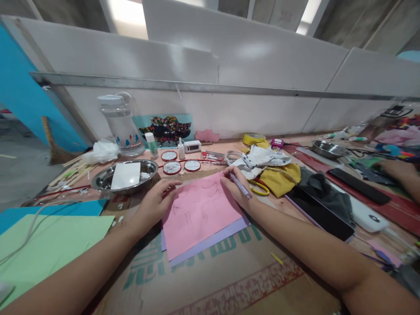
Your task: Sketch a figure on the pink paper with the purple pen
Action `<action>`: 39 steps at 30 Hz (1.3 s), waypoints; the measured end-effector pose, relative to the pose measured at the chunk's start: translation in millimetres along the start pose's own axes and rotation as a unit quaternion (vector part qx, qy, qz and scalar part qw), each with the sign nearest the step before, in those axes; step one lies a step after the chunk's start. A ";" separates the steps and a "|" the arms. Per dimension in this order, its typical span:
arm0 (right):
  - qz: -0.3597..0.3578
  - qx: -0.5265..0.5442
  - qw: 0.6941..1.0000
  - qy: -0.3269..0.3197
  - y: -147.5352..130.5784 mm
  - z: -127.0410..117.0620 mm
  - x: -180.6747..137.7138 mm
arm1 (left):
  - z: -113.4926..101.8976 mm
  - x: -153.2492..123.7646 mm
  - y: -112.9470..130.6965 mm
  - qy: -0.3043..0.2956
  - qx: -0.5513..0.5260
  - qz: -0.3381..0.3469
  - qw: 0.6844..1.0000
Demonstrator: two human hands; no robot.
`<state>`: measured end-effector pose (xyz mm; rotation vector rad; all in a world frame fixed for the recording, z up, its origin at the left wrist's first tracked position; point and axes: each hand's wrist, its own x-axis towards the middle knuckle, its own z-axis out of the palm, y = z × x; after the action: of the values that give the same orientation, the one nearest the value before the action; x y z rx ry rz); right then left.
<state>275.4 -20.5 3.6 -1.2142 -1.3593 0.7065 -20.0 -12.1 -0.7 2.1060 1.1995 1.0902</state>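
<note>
The right hand (232,189) is clamping its grip around a pen (242,187) at the far right corner of the pink sheet (200,214). That sheet is lying on a purple sheet (210,245) over cardboard (229,275) on the worktop (277,202). The left hand (157,199) is pressing the sheet's left edge, its grip spread flat and holding nothing. Faint curved lines are already showing across the far and middle parts while the near part is lying bare, so the drawing is looking only partly done.

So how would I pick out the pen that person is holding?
Start at the pink sheet lying in the middle of the cardboard-covered table. At its far right corner the right hand grips a slim pen. Its pale lilac barrel sets it apart from the yellow-handled scissors just beside it.
</note>
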 end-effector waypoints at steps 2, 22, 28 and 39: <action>-0.006 -0.009 1.000 0.005 2.1 0.7 0.4 | -0.1 -0.4 1.6 -0.008 -0.002 -0.011 1.000; 0.050 0.137 0.989 -0.024 -19.7 -16.7 20.0 | 0.6 -3.4 8.6 -0.046 0.064 -0.060 0.995; 0.018 0.105 0.992 -0.069 -45.3 -20.5 15.4 | 3.9 -2.1 7.7 -0.008 0.140 0.020 0.990; 0.058 -0.005 0.956 -0.288 -75.3 37.4 -23.4 | 16.3 -24.6 48.4 -0.078 0.082 0.135 0.984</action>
<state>216.6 -55.5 57.8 -1.1452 -1.7721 1.2026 9.4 -58.0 14.9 2.4879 0.9797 0.9426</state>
